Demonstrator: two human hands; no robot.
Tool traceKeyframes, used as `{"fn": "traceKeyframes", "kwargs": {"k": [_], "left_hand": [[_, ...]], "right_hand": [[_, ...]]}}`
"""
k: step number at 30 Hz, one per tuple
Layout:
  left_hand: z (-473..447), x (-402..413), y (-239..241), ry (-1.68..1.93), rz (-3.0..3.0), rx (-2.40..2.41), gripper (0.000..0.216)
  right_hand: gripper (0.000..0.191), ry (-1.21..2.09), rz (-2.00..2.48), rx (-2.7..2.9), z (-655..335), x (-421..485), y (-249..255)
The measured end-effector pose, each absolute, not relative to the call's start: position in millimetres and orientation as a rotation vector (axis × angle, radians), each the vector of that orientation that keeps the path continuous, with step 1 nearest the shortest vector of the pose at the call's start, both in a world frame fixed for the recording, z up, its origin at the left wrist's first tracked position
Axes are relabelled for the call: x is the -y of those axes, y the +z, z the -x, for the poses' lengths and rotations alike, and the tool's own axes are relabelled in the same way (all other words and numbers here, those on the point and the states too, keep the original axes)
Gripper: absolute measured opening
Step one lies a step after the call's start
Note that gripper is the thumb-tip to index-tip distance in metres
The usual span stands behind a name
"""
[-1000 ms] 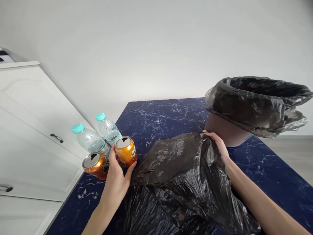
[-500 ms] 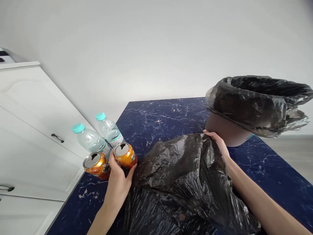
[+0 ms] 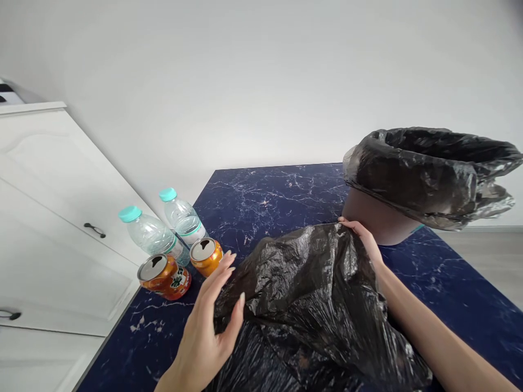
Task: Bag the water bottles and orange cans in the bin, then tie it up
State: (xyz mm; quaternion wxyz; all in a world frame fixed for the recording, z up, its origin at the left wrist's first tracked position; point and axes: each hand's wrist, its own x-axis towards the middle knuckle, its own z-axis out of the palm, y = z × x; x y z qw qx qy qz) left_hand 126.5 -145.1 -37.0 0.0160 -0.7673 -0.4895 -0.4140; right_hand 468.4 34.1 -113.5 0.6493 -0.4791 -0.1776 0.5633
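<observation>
A black plastic garbage bag [image 3: 310, 305] lies crumpled over the near part of the table. Its upper right corner is pinched in my right hand [image 3: 362, 234]. My left hand [image 3: 210, 321] hovers by the bag's left edge with fingers spread and nothing in them. Just beyond those fingertips stands an opened orange drink can [image 3: 204, 255], partly hidden by them. A second opened orange can [image 3: 163, 276] is upright to its left. Behind the cans are two clear plastic bottles with turquoise caps, the left bottle [image 3: 151, 231] and the right bottle [image 3: 183, 215].
At the right of the blue marbled table [image 3: 261, 190] stands a trash can [image 3: 368, 215], its rim covered by a black liner [image 3: 417, 174]. A white cabinet [image 3: 61, 207] with dark handles is on the left. A pale wall rises behind.
My left hand has let go of the right-hand can and drawn back toward me over the bag's left edge, fingers opening. My right hand still pinches the bag's corner.
</observation>
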Motion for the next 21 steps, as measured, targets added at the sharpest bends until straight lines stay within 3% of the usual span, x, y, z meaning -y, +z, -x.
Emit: {"fn": "traceKeyframes", "kwargs": {"k": [10,21], "left_hand": [[-122,130,-52,-1.227,2.574,2.274,0.064],[-102,115,-52,-1.365,2.357,2.235,0.048]], "right_hand": [[0.031,1.315,1.102,0.386,-470,-32,-115],[0.036,1.361,1.111,0.369,-469,-33,-112]]}}
